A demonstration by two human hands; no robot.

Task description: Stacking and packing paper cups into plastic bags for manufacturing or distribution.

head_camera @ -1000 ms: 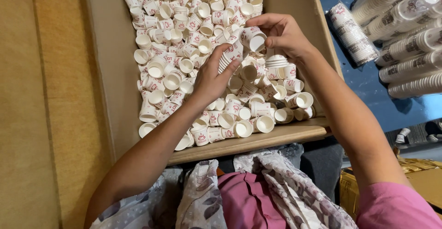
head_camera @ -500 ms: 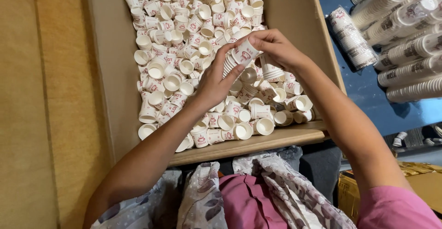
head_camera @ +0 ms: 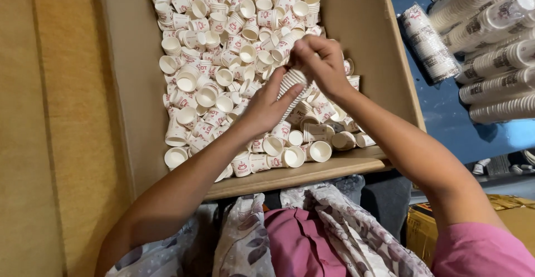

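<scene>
A large cardboard box (head_camera: 362, 26) holds a heap of small white paper cups with red print (head_camera: 223, 48). My left hand (head_camera: 267, 107) grips a nested stack of these cups (head_camera: 291, 85) over the heap. My right hand (head_camera: 320, 62) is closed on the top end of the same stack, fingers pinched at its rim. Both hands meet above the middle of the box.
Sleeves of stacked cups wrapped in clear plastic (head_camera: 490, 37) lie on a blue surface at the right. Another wrapped sleeve (head_camera: 426, 40) lies beside the box. A brown wooden surface (head_camera: 50, 115) runs along the left. Flowered cloth (head_camera: 312, 232) covers my lap below.
My right hand came from the right side of the heap to the stack in my left hand. Both hands now sit closer together, and the stack is held more upright.
</scene>
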